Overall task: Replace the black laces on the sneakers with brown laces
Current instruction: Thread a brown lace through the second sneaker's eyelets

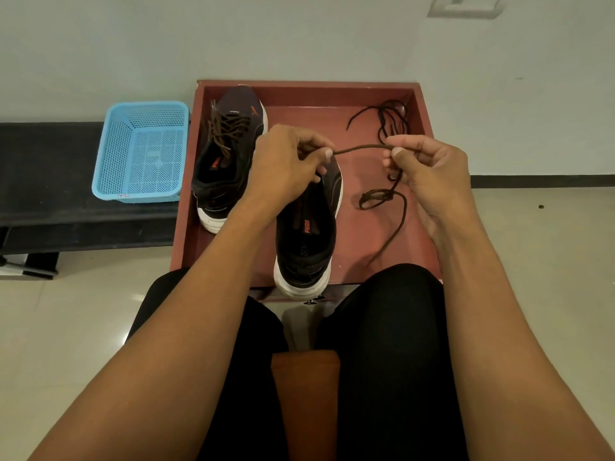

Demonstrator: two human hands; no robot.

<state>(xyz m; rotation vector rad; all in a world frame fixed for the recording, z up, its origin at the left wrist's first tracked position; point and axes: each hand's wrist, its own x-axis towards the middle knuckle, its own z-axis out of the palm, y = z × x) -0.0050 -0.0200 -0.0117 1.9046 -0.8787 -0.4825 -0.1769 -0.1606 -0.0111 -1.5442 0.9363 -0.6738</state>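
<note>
Two black sneakers with white soles stand in a reddish tray (422, 104). The far left sneaker (229, 154) carries brown laces. The near sneaker (306, 234) shows no lace on its visible rear part; its front is hidden behind my left hand. A brown lace (362, 148) stretches between my hands above the near sneaker. My left hand (286, 164) pinches one end of that stretch, my right hand (429, 168) pinches the other. The rest of the brown lace hangs from my right hand, loops and trails onto the tray. A black lace (389, 118) lies tangled at the tray's far right.
A blue plastic basket (143, 151) sits on a dark bench (43, 194) left of the tray. A pale wall stands behind the tray. My knees in black trousers are at the tray's near edge, above a tiled floor.
</note>
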